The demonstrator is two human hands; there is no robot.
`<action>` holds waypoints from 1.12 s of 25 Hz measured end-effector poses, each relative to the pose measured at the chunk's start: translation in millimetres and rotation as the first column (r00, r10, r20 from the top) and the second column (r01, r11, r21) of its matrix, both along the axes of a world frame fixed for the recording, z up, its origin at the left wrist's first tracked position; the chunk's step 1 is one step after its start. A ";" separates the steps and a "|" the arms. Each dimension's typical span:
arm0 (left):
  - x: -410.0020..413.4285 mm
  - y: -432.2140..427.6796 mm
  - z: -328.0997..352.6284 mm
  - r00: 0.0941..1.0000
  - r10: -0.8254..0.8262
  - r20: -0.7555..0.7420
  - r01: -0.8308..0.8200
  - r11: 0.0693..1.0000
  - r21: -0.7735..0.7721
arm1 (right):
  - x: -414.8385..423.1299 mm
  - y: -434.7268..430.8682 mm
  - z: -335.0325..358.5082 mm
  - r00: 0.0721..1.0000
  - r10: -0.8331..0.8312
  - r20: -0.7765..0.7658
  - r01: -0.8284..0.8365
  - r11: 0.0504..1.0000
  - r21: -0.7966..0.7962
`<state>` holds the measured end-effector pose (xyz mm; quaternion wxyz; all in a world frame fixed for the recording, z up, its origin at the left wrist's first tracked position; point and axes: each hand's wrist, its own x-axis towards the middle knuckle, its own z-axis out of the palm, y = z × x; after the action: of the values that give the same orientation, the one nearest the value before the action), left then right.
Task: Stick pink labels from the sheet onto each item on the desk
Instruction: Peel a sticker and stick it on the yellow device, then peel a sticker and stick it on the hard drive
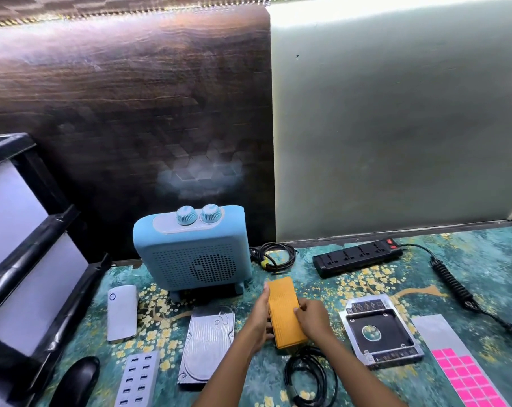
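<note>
An orange rectangular box (285,311) lies near the middle of the desk. My left hand (259,318) grips its left side, thumb along the edge. My right hand (312,317) holds its right side with curled fingers. The label sheet (451,362) lies at the right front, its near half covered with pink labels (466,380), its far half bare grey. Around it lie a blue heater (190,248), a silver hard drive (209,345), a drive caddy (381,330), a white power bank (122,312), a grey USB hub (137,380) and a black power strip (357,257).
A coiled black cable (310,374) lies just in front of the orange box. Another cable coil (273,257) sits behind it by the wall. A black mouse (78,380) is at the front left. A dark shelf frame (28,245) bounds the left side.
</note>
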<state>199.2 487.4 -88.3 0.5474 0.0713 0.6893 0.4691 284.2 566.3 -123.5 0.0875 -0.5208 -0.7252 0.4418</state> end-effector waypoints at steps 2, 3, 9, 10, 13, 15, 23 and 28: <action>3.1 3.9 1.3 1.000 -0.018 0.007 0.018 1.000 -0.025 | -4.9 2.2 -9.0 0.994 -0.017 0.108 0.011 0.999 0.053; 4.9 4.2 3.9 1.000 -0.011 -0.008 0.011 0.999 -0.037 | -6.2 3.4 -11.9 0.985 -0.013 0.175 0.002 0.998 0.068; 3.0 3.3 -21.9 0.996 0.018 -0.083 -0.020 0.999 -0.026 | 11.2 -1.9 -7.9 0.997 0.046 0.064 -0.051 0.996 0.078; 7.7 -2.5 -12.2 0.985 -0.004 -0.174 0.004 1.000 -0.002 | 19.4 -4.8 -1.4 0.999 0.040 -0.022 -0.038 0.996 0.083; 17.7 -12.5 -4.9 0.845 -0.038 -0.534 0.061 0.998 0.027 | 56.7 -9.1 24.1 0.958 -0.022 -0.285 0.046 0.996 0.081; 35.0 -16.7 4.1 0.807 0.011 -0.591 0.075 0.990 0.120 | 91.2 -6.1 38.6 0.913 -0.092 -0.397 0.125 0.990 0.059; 125.3 5.0 14.0 0.771 -0.144 -0.621 0.353 0.908 0.227 | 227.4 31.3 31.8 0.919 -0.326 -0.221 0.377 0.891 0.252; 166.1 32.0 12.0 0.746 -0.285 -0.602 0.480 0.857 0.189 | 282.0 35.9 12.2 0.847 -0.375 0.377 0.238 0.901 0.362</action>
<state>365.4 519.4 -76.3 0.3891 0.4367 0.6982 0.4127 566.2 602.2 -111.4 0.0709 -0.6972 -0.6910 0.1771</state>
